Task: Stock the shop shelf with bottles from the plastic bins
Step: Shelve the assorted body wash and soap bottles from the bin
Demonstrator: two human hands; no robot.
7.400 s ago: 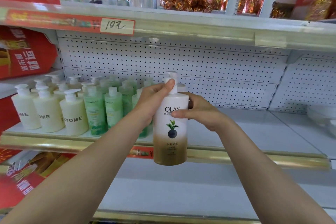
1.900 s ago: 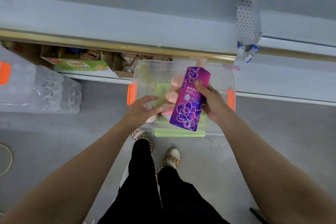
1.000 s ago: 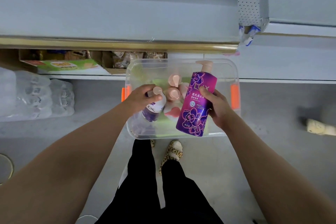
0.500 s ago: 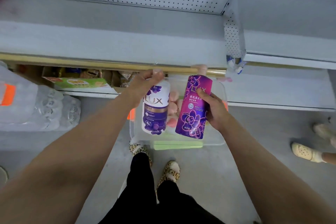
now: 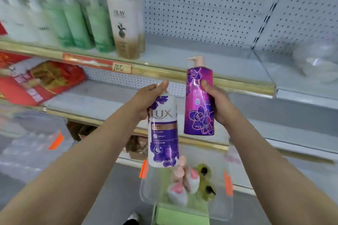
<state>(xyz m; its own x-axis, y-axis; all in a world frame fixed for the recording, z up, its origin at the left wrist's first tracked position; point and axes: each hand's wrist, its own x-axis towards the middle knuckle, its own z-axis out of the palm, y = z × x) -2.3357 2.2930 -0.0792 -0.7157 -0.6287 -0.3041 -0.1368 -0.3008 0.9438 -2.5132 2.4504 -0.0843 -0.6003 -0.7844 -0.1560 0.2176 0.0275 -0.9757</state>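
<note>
Two bottles are up in the air, not yet on the shelf (image 5: pixel 201 55): the left hand (image 5: pixel 146 97) curls round the top of the white and purple bottle (image 5: pixel 163 133), and the right hand (image 5: pixel 217 104) wraps round the middle of the dark purple bottle (image 5: pixel 199 100). Part of the job looks done, for the shelf has one brown and white bottle (image 5: pixel 125 23) in front, at least three green bottles (image 5: pixel 98 23) and some white bottles (image 5: pixel 20 20) too blurry to count. More is left, because the clear bin (image 5: pixel 230 210) below holds about three pink-topped bottles (image 5: pixel 176 188) and two green ones with black tops (image 5: pixel 206 188).
</note>
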